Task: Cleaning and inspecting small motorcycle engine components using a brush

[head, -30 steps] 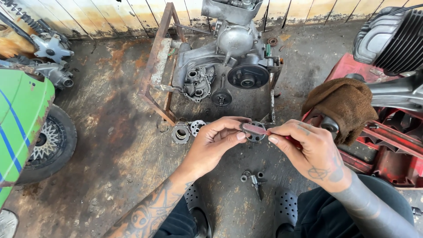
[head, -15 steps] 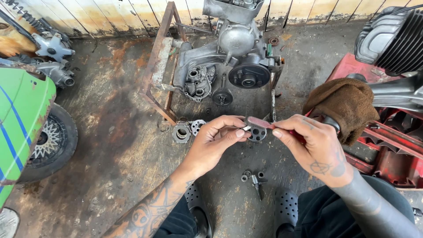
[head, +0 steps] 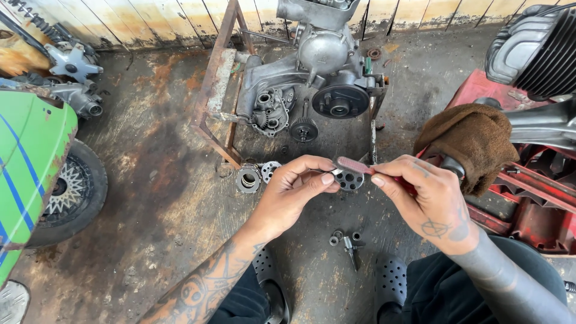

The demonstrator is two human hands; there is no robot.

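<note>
My left hand [head: 294,192] pinches a small round metal part with several holes [head: 349,180] between thumb and fingers. My right hand [head: 429,198] grips a thin reddish file-like strip [head: 355,165] and lays its tip on top of that part. Both hands hover above the stained concrete floor [head: 156,180], in front of an engine case [head: 312,78] mounted on a rusty metal stand [head: 217,90]. Small bolts and a bearing [head: 348,240] lie on the floor below my hands, between my dark perforated clogs [head: 391,277].
Two round metal pieces [head: 255,176] rest by the stand's foot. A brown rag [head: 474,141] drapes over a red toolbox [head: 528,198] at right, beside a finned cylinder [head: 540,48]. A green scooter panel [head: 24,156] and wheel [head: 66,192] stand at left.
My hands have stayed together in front of the stand; the strip's tip has shifted slightly over the round part and the right hand has moved a little to the right.
</note>
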